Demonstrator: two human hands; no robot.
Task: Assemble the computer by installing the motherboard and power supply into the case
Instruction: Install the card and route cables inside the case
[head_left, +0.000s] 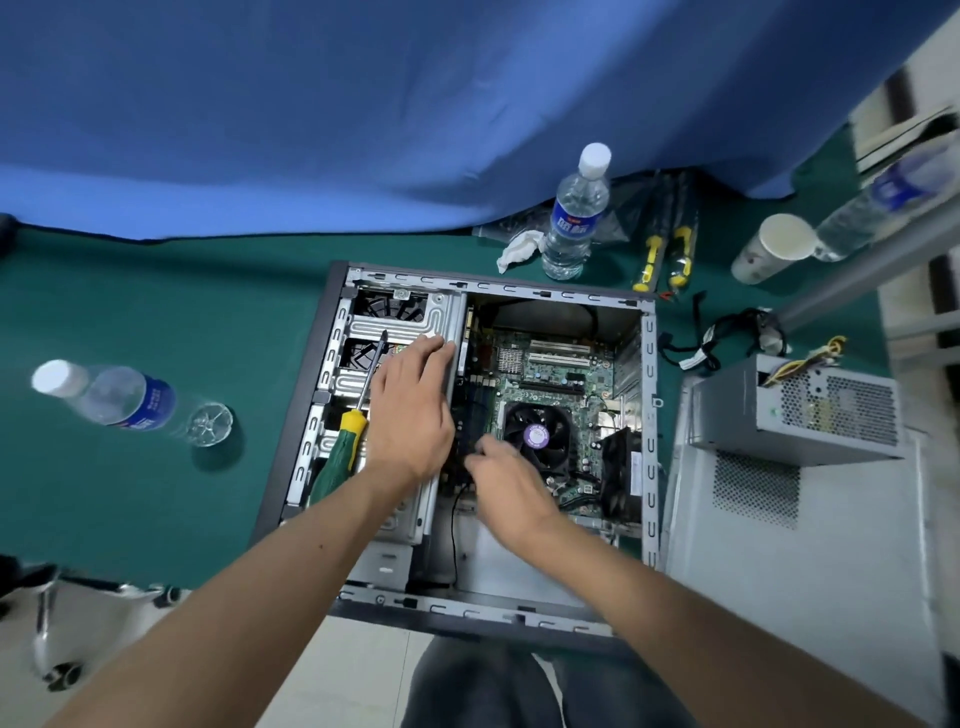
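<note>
The motherboard lay inside the case; the power supply sat outside, just right of it. My left hand rested flat-fingered on the drive cage, holding nothing. My right hand curled at the board's edge; its hold I could not tell. Judged step: seating the board. Next: securing it, using the screwdriver.

We see a water bottle standing on the green tabletop, another bottle lying down, a paper cup, and a crumpled tissue.
</note>
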